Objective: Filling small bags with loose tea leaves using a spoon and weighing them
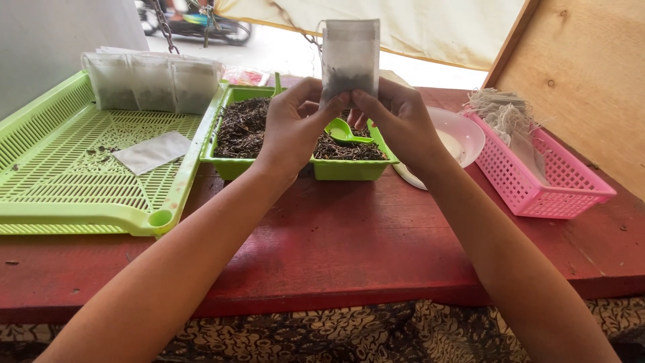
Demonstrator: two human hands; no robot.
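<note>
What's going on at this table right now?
A person holds a small white filter bag upright in both hands, the left hand and right hand pinching its lower edge; dark loose material sits in its bottom. Below it is a green tray of dark dried leaves with a green scoop lying in it. Filled bags stand at the back of a large green slotted tray; a pink basket holds empty bags.
</note>
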